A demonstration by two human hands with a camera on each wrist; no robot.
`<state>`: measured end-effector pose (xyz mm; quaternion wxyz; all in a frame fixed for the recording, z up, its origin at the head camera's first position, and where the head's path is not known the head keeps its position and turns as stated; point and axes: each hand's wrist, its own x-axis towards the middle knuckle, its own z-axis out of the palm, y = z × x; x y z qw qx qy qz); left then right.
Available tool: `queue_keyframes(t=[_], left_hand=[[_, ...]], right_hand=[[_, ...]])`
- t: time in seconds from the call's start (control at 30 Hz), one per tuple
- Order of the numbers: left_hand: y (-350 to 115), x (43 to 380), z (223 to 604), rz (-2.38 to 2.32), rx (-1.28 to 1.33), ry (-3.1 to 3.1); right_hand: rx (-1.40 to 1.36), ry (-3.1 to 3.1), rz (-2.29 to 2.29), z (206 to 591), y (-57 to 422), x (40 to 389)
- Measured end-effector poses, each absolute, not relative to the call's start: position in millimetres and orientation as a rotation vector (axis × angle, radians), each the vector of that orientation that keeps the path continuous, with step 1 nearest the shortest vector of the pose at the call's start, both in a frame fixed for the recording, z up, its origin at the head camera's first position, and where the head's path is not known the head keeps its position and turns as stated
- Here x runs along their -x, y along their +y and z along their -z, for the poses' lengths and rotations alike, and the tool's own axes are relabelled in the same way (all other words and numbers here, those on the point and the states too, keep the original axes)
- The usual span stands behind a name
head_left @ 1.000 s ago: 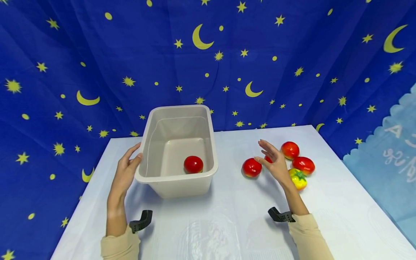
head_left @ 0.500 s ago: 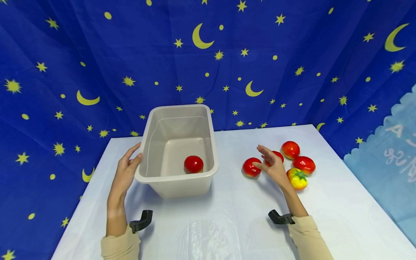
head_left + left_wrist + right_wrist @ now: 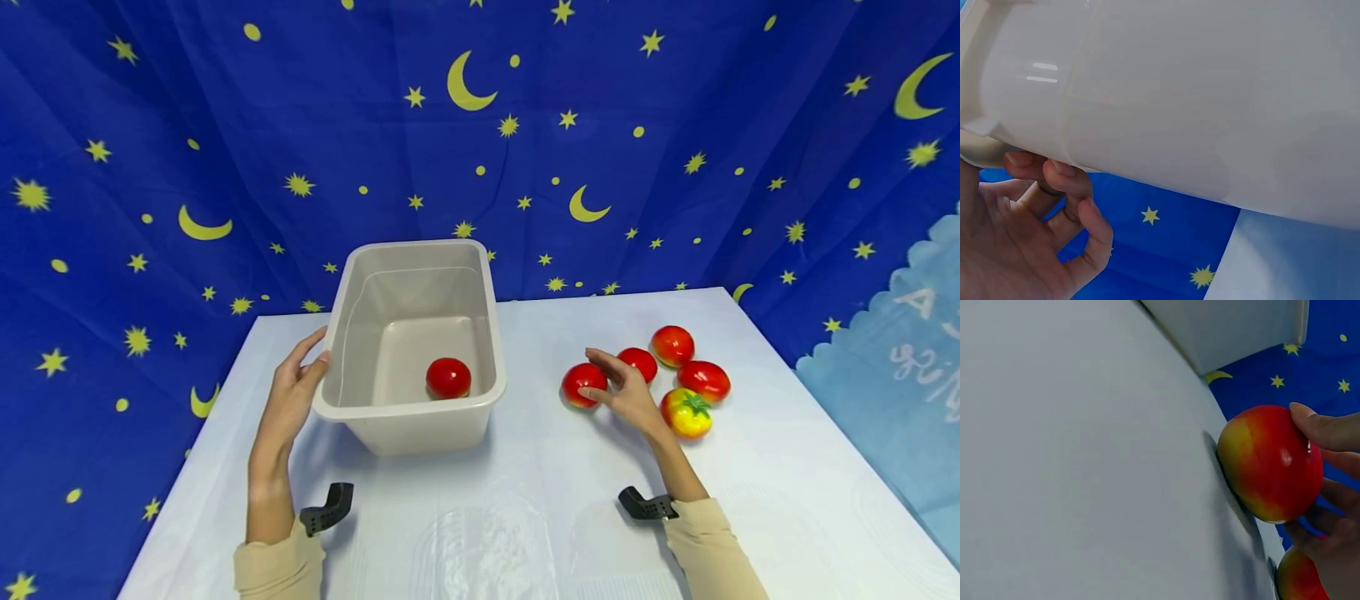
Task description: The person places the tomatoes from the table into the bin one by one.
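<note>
A beige plastic bin [image 3: 420,429] stands left of the table's middle, one red toy tomato [image 3: 448,378] on its floor. My left hand [image 3: 291,396] holds the bin's left rim; in the left wrist view its curled fingers [image 3: 1069,178] meet the outer wall under the lip. To the right, my right hand [image 3: 628,398] has its thumb and fingers around a red toy tomato [image 3: 579,385] that sits on the table. The right wrist view shows that toy tomato [image 3: 1269,465] as red shading to yellow, the thumb [image 3: 1322,428] against it and the other fingers partly hidden behind.
Close beyond the right hand lie more red toy tomatoes, one nearest [image 3: 639,364], one at the back [image 3: 672,345] and one at the right [image 3: 703,381]. A yellow-and-red one with a green leafy top [image 3: 686,413] is beside the wrist. A blue star-patterned curtain [image 3: 525,208] hangs behind the white table [image 3: 480,517].
My right hand has moved left and down onto the nearest toy tomato, uncovering the one behind it. The left hand and the bin have stayed in place.
</note>
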<state>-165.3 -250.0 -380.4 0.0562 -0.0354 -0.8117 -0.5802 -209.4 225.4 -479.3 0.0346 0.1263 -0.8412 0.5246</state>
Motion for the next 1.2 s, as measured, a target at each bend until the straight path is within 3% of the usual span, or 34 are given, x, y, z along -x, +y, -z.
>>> queue_keyframes(t=[0.77, 1.2], left_hand=[[-252.2, 166.6, 380.3, 1.775, 0.114, -2.457], [-251.7, 166.3, 381.1, 1.767, 0.102, -2.462]], right_hand=[[-0.315, -2.666, -1.554, 480.3, 222.8, 210.7], [-0.3, -2.566, -1.629, 442.6, 205.7, 221.7]])
